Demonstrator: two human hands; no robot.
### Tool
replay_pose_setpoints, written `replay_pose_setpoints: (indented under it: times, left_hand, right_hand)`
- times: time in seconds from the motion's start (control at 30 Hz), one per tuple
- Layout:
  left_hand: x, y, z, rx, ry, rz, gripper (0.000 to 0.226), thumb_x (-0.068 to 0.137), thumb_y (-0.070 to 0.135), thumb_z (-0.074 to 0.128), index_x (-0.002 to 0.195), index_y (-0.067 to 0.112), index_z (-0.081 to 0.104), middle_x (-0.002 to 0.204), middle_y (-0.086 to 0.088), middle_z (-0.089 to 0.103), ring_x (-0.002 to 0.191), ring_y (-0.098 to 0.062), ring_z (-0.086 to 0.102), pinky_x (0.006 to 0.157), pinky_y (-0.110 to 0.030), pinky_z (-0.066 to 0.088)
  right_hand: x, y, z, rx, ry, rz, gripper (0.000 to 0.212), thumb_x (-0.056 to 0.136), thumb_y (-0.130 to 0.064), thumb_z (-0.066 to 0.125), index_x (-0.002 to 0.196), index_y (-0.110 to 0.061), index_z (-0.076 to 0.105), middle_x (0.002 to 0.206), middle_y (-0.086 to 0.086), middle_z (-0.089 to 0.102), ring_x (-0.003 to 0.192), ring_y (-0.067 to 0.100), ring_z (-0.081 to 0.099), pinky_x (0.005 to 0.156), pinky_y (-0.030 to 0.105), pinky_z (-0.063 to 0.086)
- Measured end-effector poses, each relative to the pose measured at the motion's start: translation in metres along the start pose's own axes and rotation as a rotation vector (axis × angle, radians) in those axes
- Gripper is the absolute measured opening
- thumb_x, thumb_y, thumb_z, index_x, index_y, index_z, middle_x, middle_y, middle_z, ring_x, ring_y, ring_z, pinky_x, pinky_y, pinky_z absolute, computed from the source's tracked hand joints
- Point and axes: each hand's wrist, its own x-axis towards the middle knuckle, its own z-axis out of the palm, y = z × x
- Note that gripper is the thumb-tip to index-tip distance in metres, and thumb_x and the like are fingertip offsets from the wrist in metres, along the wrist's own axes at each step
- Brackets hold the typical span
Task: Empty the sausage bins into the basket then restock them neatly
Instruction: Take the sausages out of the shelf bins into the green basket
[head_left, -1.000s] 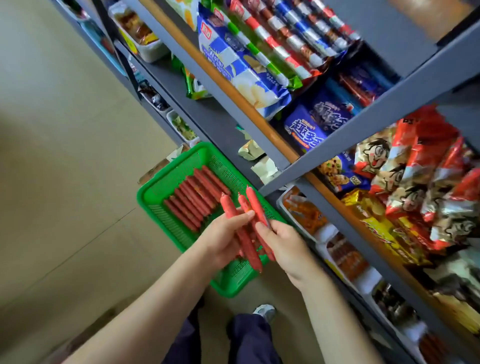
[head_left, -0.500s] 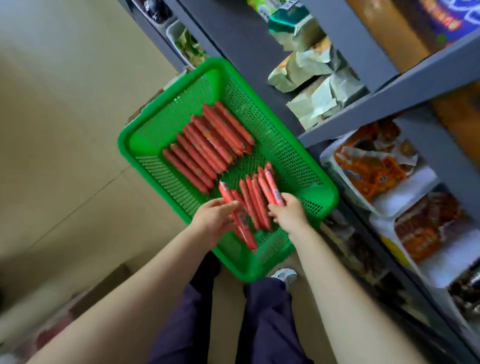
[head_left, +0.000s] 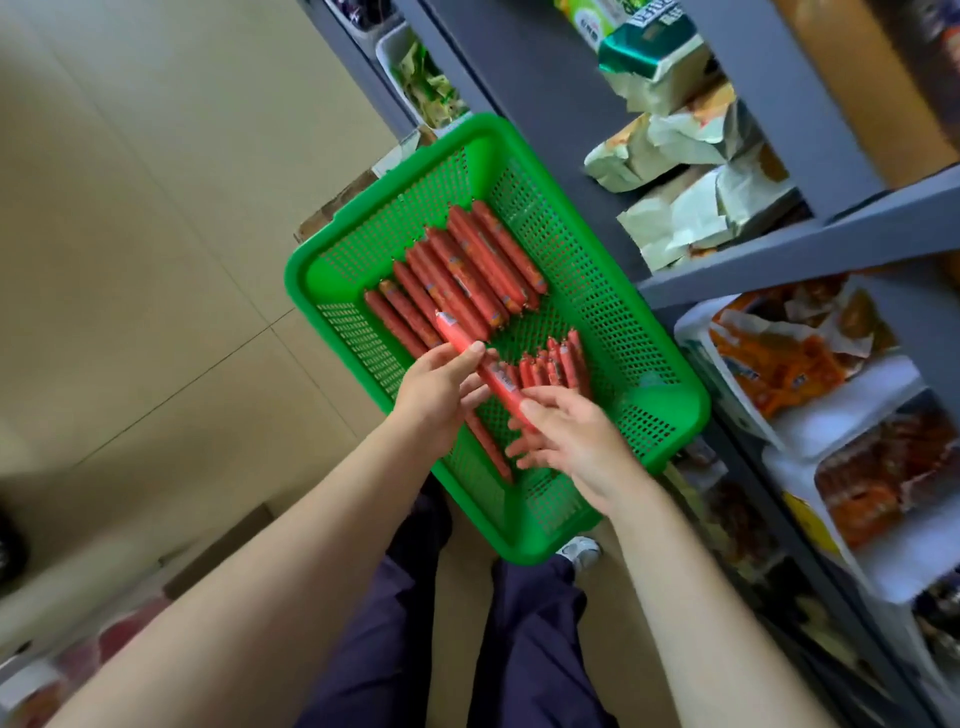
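A green perforated basket (head_left: 670, 395) sits on the floor by the shelving. A neat row of several long red sausages (head_left: 457, 280) lies in its far half. A second group of shorter-looking red sausages (head_left: 558, 361) lies near the middle. My left hand (head_left: 436, 397) pinches one red sausage (head_left: 470, 351) between thumb and fingers, lifted slantwise above the basket. My right hand (head_left: 566, 436) touches the lower end of that sausage, fingers spread and fairly straight. Another sausage (head_left: 488, 447) lies under my hands.
Grey metal shelving (head_left: 810, 244) runs along the right. White bins (head_left: 852, 395) on its lower shelf hold orange and red snack packs. Pale wrapped packets (head_left: 675, 150) sit on the shelf above. Beige floor tiles (head_left: 156, 260) lie to the left; my legs and a shoe are below.
The handful of sausages went down into the basket beside the long row. My left hand now lifts a single sausage, and my right hand has let go of the group and touches its end.
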Motion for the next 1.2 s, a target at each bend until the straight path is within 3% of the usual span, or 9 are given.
replay_pose_setpoints:
  times: [0.07, 0.13, 0.27, 0.47, 0.63, 0.77, 0.87, 1.03, 1.2]
  left_hand:
    - [0.005, 0.008, -0.003, 0.204, 0.028, 0.107, 0.010, 0.096, 0.013, 0.062, 0.104, 0.009, 0.061, 0.093, -0.007, 0.069, 0.076, -0.016, 0.069, 0.066, -0.024, 0.057]
    - [0.008, 0.011, -0.017, 0.757, 0.174, 0.421, 0.035, 0.090, 0.021, 0.069, 0.121, 0.009, 0.060, 0.114, -0.009, 0.067, 0.103, -0.023, 0.064, 0.092, -0.032, 0.054]
    - [0.001, 0.015, -0.061, 1.277, 0.447, 0.961, 0.080, 0.080, 0.033, 0.064, 0.147, 0.000, 0.036, 0.152, -0.024, 0.035, 0.143, -0.038, 0.029, 0.120, -0.045, 0.021]
    - [0.004, 0.005, -0.100, 1.287, 0.484, 0.727, 0.103, 0.077, 0.033, 0.080, 0.151, -0.007, 0.020, 0.158, -0.030, 0.017, 0.147, -0.041, 0.021, 0.120, -0.046, 0.023]
    - [0.003, -0.002, -0.105, 1.217, 0.450, 0.698, 0.103, 0.082, 0.034, 0.076, 0.153, -0.004, 0.012, 0.161, -0.024, 0.013, 0.151, -0.033, 0.014, 0.123, -0.040, 0.018]
    - [-0.008, -0.002, -0.098, 1.167, 0.418, 0.640, 0.095, 0.086, 0.029, 0.072, 0.153, -0.004, 0.015, 0.161, -0.025, 0.014, 0.151, -0.033, 0.014, 0.123, -0.039, 0.016]
    - [-0.031, 0.007, -0.077, 1.106, 0.409, 0.767, 0.068, 0.085, 0.025, 0.063, 0.144, -0.001, 0.041, 0.147, -0.024, 0.041, 0.138, -0.034, 0.039, 0.116, -0.041, 0.031]
    - [-0.113, 0.052, 0.010, 0.829, 0.146, 0.880, 0.035, 0.086, 0.033, 0.063, 0.119, 0.022, 0.061, 0.102, 0.006, 0.065, 0.085, -0.010, 0.064, 0.083, -0.036, 0.054]
    - [-0.235, 0.117, 0.140, 0.685, -0.158, 1.109, 0.013, 0.086, 0.037, 0.061, 0.095, 0.030, 0.067, 0.075, 0.008, 0.068, 0.068, -0.009, 0.065, 0.068, -0.037, 0.055]
  right_hand:
    - [0.006, -0.001, 0.008, 0.071, 0.047, -0.022, 0.022, 0.098, -0.004, 0.053, 0.119, -0.002, 0.055, 0.089, 0.015, 0.063, 0.058, 0.017, 0.063, 0.053, 0.025, 0.053]
    - [0.019, -0.001, 0.015, 0.153, 0.129, -0.033, 0.017, 0.097, -0.001, 0.053, 0.113, -0.003, 0.058, 0.088, 0.015, 0.062, 0.055, 0.012, 0.062, 0.053, 0.021, 0.052]
    - [0.048, -0.006, 0.034, 0.233, 0.174, 0.001, 0.011, 0.098, -0.006, 0.054, 0.108, -0.005, 0.060, 0.080, 0.009, 0.061, 0.052, 0.007, 0.062, 0.054, 0.018, 0.052]
    - [0.089, -0.019, 0.077, 0.479, 0.072, 0.061, 0.030, 0.101, 0.001, 0.043, 0.130, -0.004, 0.046, 0.097, 0.018, 0.059, 0.088, 0.027, 0.065, 0.077, 0.030, 0.053]
    - [0.098, -0.011, 0.081, 0.640, 0.135, 0.236, 0.043, 0.104, -0.002, 0.034, 0.144, 0.012, 0.028, 0.148, 0.032, 0.033, 0.138, 0.040, 0.038, 0.116, 0.041, 0.030]
    - [0.081, -0.013, 0.076, 0.584, 0.150, 0.230, 0.029, 0.103, -0.006, 0.036, 0.130, 0.003, 0.044, 0.134, 0.027, 0.047, 0.128, 0.039, 0.049, 0.103, 0.041, 0.044]
    - [0.052, -0.025, 0.064, 0.520, 0.210, 0.108, 0.017, 0.101, -0.006, 0.040, 0.105, -0.007, 0.057, 0.100, 0.014, 0.061, 0.090, 0.026, 0.066, 0.075, 0.032, 0.052]
    - [-0.076, -0.101, 0.033, 0.356, 0.318, -0.298, 0.009, 0.098, -0.007, 0.054, 0.094, -0.012, 0.060, 0.077, 0.004, 0.063, 0.063, 0.014, 0.063, 0.063, 0.025, 0.049]
    - [-0.270, -0.182, -0.029, -0.122, 0.538, -0.848, 0.008, 0.089, -0.011, 0.069, 0.085, -0.018, 0.066, 0.071, -0.002, 0.069, 0.065, 0.012, 0.065, 0.067, 0.024, 0.052]
